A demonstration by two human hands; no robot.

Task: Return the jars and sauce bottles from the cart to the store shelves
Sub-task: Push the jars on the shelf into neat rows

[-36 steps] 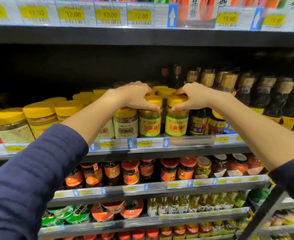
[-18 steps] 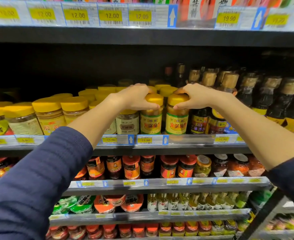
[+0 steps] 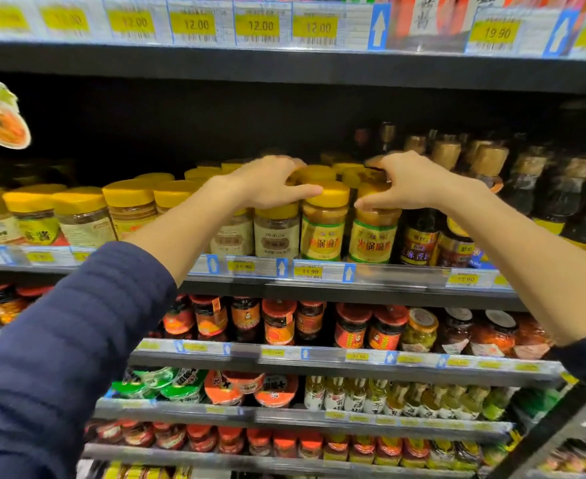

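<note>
Right hand (image 3: 412, 181) clamps thumb and curled fingers on the lid of the right jar (image 3: 374, 233), which stands upright at the front of the shelf (image 3: 388, 293). Left hand (image 3: 267, 186) curls over neighbouring lids (image 3: 277, 210), thumb touching the left jar (image 3: 322, 233); whether it grips cannot be told. Both jars lie directly below the hands, axes vertical.

Arms reach forward, left hand (image 3: 271, 183) and right hand (image 3: 406, 179) curled

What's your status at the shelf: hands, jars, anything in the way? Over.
Left hand over jar lids, grip unclear. Right hand grips front jar by its lid; jar on shelf. Bottles crowd its right side.
</note>
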